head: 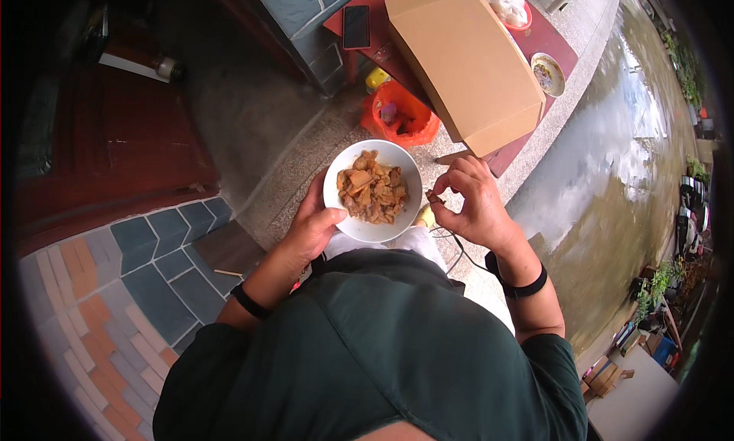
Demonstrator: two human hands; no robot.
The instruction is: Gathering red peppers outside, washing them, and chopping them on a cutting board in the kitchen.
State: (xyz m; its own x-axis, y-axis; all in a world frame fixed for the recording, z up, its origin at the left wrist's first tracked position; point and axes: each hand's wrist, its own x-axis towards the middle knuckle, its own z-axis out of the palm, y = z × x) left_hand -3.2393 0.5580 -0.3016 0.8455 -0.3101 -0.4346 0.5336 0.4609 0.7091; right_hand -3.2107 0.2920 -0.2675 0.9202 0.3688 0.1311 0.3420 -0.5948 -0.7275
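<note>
My left hand (312, 223) grips the left rim of a white bowl (406, 226), its thumb over the edge and its fingers hidden beneath. Brown chunks of cooked food, perhaps meat, (373, 188) lie inside. Just right of the bowl, my right hand (473, 203) pinches a small dark brown piece (435, 198) between thumb and fingertips, apart from the rim. Beyond the bowl an orange-red plastic bag (427, 128) hangs open around a bin or similar container, with scraps and a purple item in it.
A red table (550, 48) stands ahead, bearing a large cardboard box (459, 51), a smartphone (356, 27), a bowl with food remains (547, 75) and a red basket (526, 22) of eggs. Its near corner is close to my right hand. A black cable (464, 251) runs below that hand.
</note>
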